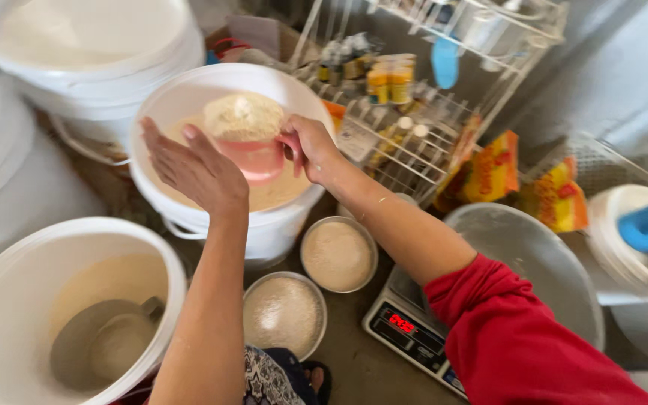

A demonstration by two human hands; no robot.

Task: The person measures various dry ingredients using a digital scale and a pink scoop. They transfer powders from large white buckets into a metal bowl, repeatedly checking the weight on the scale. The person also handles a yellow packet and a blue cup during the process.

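Observation:
My right hand (310, 147) grips the handle of a pink cup (253, 154) heaped with pale flour, held over a white bucket (189, 94) of the same flour. My left hand (193, 166) is flat and open just left of the cup, fingers spread, hovering over the bucket and holding nothing. Below the bucket stand two round metal bowls of flour, one (337, 255) nearer the scale and one (284, 313) closer to me. My right sleeve is red.
A digital scale (406, 330) carries a large empty metal bowl (541, 262). Another white bucket (9, 300) at lower left holds flour and a grey scoop. More white buckets stand at upper left and right. A white wire rack (414, 112) holds bottles and yellow packets.

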